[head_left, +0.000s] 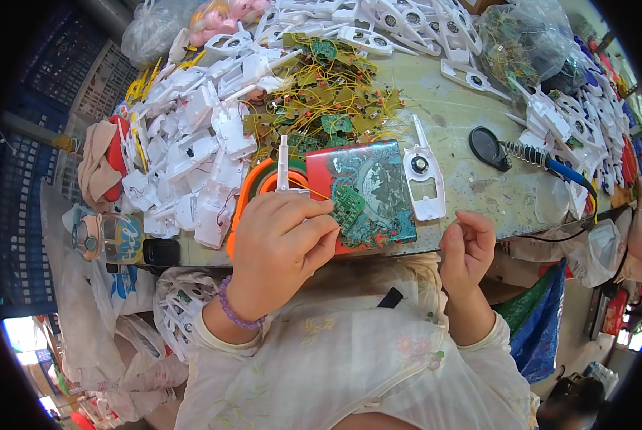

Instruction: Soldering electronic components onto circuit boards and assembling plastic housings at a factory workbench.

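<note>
My left hand [281,229] is closed, its thumb and fingertips pinched at the edge of a small green circuit board [349,208]. The board is above a red box with a worn green-grey top [378,183]. From behind that hand a white plastic casing with a long stem [283,163] sticks out; its lower part is hidden. An orange ring-shaped holder [245,197] lies partly under it. My right hand [467,251] hovers at the table's front edge with curled fingers and nothing visible in them. Just beyond it lies a white casing with a round black speaker [424,179].
White casings [185,158] are heaped at the left, with more at the back. Circuit boards with yellow wires [328,93] pile up in the middle. At right are a round black lid [489,147], a blue-handled tool in a coiled spring holder [550,161] and more casings [575,122].
</note>
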Available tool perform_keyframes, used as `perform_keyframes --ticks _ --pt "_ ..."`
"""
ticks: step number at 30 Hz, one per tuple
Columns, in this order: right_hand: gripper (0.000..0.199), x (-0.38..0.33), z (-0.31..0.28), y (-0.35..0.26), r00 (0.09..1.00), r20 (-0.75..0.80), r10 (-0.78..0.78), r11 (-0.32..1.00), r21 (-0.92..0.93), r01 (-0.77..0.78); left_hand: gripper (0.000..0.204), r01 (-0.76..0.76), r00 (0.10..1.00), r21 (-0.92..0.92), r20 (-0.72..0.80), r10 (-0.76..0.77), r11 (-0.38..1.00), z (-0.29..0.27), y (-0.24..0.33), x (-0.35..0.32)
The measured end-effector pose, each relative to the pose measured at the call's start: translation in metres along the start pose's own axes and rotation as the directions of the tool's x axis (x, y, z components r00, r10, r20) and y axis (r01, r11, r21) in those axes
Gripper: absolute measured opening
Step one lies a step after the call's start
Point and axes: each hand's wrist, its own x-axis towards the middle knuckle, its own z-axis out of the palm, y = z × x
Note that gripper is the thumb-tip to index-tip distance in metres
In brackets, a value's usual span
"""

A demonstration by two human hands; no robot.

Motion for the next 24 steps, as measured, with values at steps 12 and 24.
perform_keyframes --ticks 12,24 --pt "0.043 0.08 -0.095 -0.009 0.676 -0.676 -0.294 0.951 -0.277 0.137 0.021 -0.027 1.0 -0.027 0.008 0.027 0.999 0.0 -0.003 -0.003" --pt "0.026 0.128 -0.162 -0.014 0.907 -0.42 -0.025 0.842 -0.498 -0.208 0.016 -0.063 0.994 -0.135 0.082 0.075 0.989 0.002 -0.008 0.001"
